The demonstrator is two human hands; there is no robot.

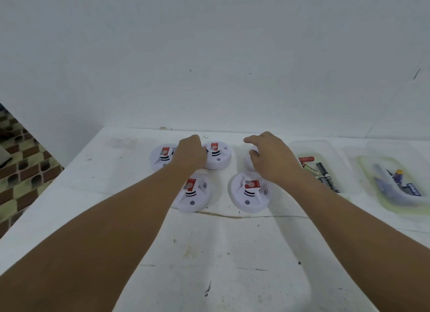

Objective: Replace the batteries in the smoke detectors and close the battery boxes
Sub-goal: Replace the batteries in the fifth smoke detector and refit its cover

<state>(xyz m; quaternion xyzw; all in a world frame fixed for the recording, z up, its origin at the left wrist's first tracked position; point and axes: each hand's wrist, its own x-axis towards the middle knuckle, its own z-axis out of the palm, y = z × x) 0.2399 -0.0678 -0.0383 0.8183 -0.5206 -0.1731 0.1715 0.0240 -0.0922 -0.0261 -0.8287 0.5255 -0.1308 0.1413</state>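
Both bare forearms stretch forward. The left hand [191, 152] is curled, knuckles up; the right hand [271, 159] hovers palm down, fingers loosely bent and spread.

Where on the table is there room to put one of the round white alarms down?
The near table, in front of the smoke detectors and between the two forearms, is bare. So is the far left corner. It is crowded mid-table, where the detectors cluster under the left hand and right hand, and rightward, by the battery tray.

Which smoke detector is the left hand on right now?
The back-row middle detector: the left hand grips its left edge. The others are untouched or hidden.
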